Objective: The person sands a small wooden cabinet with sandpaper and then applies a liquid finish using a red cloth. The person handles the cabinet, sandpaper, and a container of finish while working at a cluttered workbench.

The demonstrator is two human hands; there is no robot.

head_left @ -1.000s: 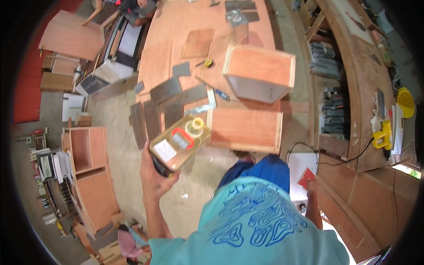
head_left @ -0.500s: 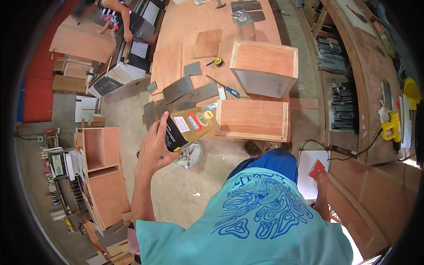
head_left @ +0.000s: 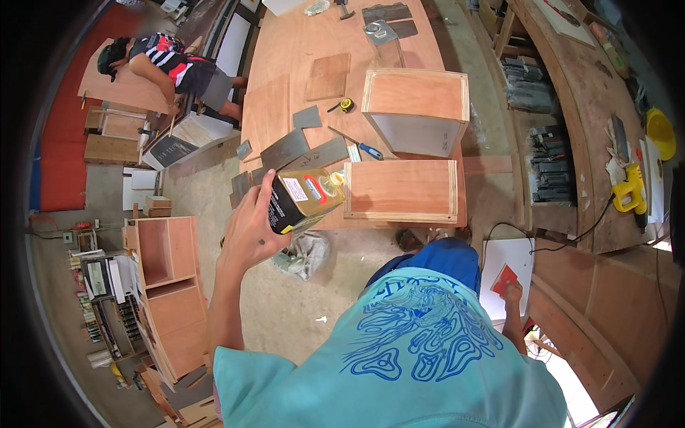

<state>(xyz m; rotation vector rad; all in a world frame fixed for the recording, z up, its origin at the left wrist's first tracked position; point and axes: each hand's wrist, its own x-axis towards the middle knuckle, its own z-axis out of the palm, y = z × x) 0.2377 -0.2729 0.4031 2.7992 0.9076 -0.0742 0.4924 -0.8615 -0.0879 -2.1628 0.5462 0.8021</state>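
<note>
My left hand (head_left: pixel 250 227) is wrapped round a flat-sided gold and black can (head_left: pixel 303 197) with a pale yellow cap. The can is tilted, its capped end toward the right, close to the left end of a plywood box (head_left: pixel 399 189) at the bench's near edge. Low on the right, my right hand (head_left: pixel 512 291) grips a red flat spreader (head_left: pixel 503 278). The spreader lies over a white panel (head_left: pixel 510 251); whether it touches the panel I cannot tell. Past the nearer box stands a second plywood box (head_left: pixel 415 96) with a white side.
The workbench (head_left: pixel 267 50) carries grey laminate pieces (head_left: pixel 285 148), a blue-handled screwdriver (head_left: pixel 369 150) and a tape measure (head_left: pixel 346 105). A yellow heat gun (head_left: pixel 629 192) rests on the right-hand shelf. At upper left another person (head_left: pixel 168 68) leans over a board. A wooden cabinet (head_left: pixel 168 285) stands left.
The view has shifted slightly. My right hand and the red spreader sit a little lower left on the white panel. The other person has leaned further over. My left hand still holds the can.
</note>
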